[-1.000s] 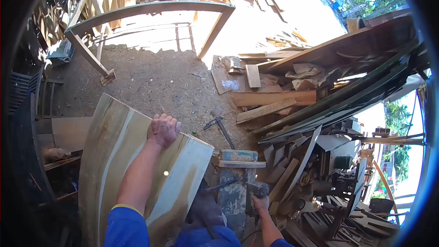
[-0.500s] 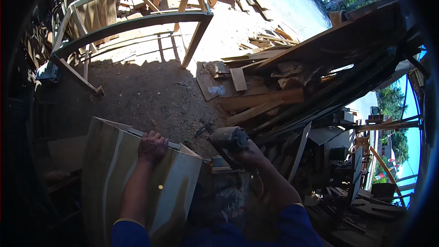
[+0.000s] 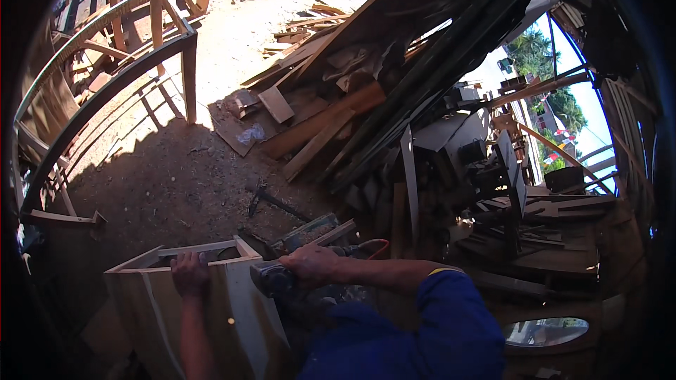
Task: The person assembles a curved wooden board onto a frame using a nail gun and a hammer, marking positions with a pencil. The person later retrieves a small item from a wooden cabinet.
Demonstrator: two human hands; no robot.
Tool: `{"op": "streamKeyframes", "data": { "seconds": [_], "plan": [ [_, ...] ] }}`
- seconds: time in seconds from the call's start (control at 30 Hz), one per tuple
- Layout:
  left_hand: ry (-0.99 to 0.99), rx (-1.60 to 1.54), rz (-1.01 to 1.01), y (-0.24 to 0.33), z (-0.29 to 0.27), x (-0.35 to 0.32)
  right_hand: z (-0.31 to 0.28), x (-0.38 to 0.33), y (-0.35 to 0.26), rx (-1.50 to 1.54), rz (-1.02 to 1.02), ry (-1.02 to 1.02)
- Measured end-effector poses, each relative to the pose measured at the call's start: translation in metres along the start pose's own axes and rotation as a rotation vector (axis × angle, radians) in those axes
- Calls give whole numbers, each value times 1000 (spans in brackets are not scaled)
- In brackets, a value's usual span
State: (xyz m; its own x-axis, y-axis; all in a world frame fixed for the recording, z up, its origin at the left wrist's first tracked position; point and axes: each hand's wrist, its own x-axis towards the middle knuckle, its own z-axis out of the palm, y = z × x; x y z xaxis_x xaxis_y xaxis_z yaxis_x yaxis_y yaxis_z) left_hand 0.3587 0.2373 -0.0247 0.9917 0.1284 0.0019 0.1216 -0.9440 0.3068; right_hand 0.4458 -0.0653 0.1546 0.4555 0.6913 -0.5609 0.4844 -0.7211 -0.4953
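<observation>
A wooden box [image 3: 162, 309] with pale stripes down its panel stands before me, its framed open top showing. My left hand [image 3: 190, 276] is closed over the near top edge of this box, fingers bent over the rim. My right hand [image 3: 310, 267] grips what looks like a belt sander [image 3: 271, 279], dark and bulky, beside the box's top right corner. The sander's working face is hidden, so I cannot tell whether it touches the wood. An orange cord [image 3: 375, 242] loops behind my right wrist.
A hammer-like tool [image 3: 274, 200] lies on the dirt ahead, near a tray-like wooden piece [image 3: 310, 232]. Planks [image 3: 324, 123] and scraps are heaped beyond. A curved wooden frame [image 3: 91, 109] stands at far left, and an oval-windowed panel [image 3: 546, 332] lies at lower right.
My view has turned to the right. The sander has come down and left from in front of me to the box's corner. My left hand stays on the box's edge.
</observation>
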Motion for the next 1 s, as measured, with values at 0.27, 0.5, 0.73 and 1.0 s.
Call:
{"op": "streamKeyframes", "data": {
  "seconds": [0.27, 0.5, 0.73, 1.0],
  "plan": [
    [-15, -10, -19, 2, -15, 2, -5, 5, -15, -9, -25, -51],
    [27, -21, 0, -9, -17, -5, 48, -11, 14, 172, -61, 219],
    [-33, -14, -37, -4, -13, -8, 177, -56, 140, 56, 448, 263],
    [-16, -10, -31, 2, -15, 1, 426, -89, 293, 330, 1228, 485]
  ]
}}
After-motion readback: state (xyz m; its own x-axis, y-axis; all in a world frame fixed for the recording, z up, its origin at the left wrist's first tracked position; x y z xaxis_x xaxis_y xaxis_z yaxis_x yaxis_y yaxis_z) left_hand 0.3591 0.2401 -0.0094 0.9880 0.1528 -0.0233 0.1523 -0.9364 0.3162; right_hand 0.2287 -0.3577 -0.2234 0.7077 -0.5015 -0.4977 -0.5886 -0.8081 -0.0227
